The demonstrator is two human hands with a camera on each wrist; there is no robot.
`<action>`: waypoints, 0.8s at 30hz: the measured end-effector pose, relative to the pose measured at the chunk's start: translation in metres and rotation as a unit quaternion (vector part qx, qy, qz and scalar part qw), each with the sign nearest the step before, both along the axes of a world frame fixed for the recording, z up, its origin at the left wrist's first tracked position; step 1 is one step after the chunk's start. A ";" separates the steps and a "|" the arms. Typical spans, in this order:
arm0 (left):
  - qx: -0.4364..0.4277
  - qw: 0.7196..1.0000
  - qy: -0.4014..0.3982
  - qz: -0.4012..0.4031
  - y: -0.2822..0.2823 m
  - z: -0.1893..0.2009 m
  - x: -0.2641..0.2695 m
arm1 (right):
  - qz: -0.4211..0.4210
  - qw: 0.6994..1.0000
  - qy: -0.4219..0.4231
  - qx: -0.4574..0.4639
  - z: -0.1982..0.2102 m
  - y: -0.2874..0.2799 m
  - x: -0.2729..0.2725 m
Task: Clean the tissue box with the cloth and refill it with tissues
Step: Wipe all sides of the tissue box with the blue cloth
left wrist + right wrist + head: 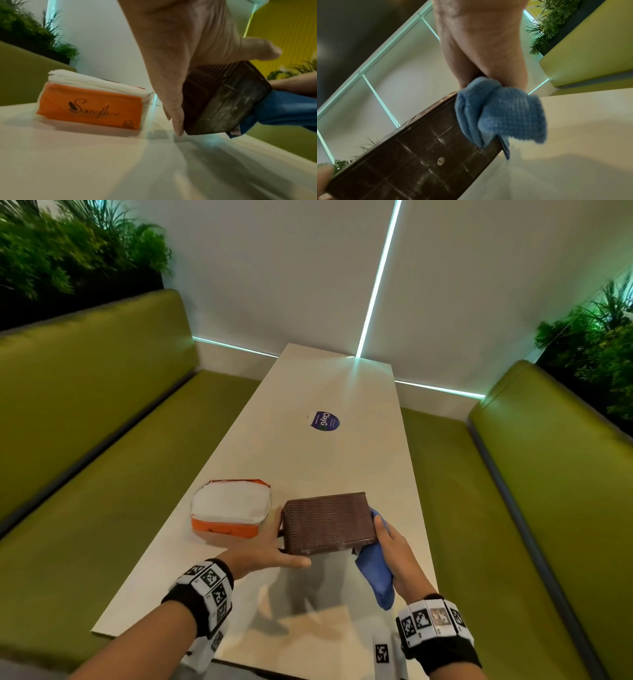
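A brown ribbed tissue box (329, 522) is held tilted above the table, its grid-patterned underside (423, 162) facing down toward me. My left hand (274, 546) grips its left end, thumb along the near edge and fingers (176, 119) against the end face. My right hand (394, 549) holds a blue cloth (375, 573) pressed against the box's right end; the blue cloth (501, 112) bunches over that end. An orange pack of white tissues (231, 508) lies on the table left of the box, its orange side (91, 106) printed with a logo.
The long white table (308, 392) carries a round purple sticker (323, 421) further back. Green benches (102, 440) run along both sides, with plants (68, 251) behind them. A white wall with lit strips closes the far end.
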State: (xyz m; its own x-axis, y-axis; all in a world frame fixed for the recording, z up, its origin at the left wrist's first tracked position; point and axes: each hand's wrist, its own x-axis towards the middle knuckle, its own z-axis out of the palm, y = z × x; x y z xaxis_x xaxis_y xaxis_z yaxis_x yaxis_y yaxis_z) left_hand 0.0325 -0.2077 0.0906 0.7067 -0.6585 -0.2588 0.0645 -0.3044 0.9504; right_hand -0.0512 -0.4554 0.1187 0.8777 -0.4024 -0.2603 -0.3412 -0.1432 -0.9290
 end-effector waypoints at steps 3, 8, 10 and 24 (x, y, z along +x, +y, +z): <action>0.053 0.998 -0.023 -0.003 0.001 -0.010 -0.002 | 0.001 1.000 0.013 0.000 -0.005 0.005 0.002; 0.020 0.996 -0.073 0.037 0.002 -0.016 0.001 | 0.007 1.000 0.023 -0.008 -0.014 0.007 0.003; 0.007 0.997 -0.055 0.049 0.003 -0.019 0.002 | 0.013 1.000 0.024 -0.015 -0.014 0.007 0.003; -0.043 0.996 -0.028 0.076 0.002 -0.025 0.001 | -0.104 0.992 -0.060 -0.042 0.044 -0.020 0.031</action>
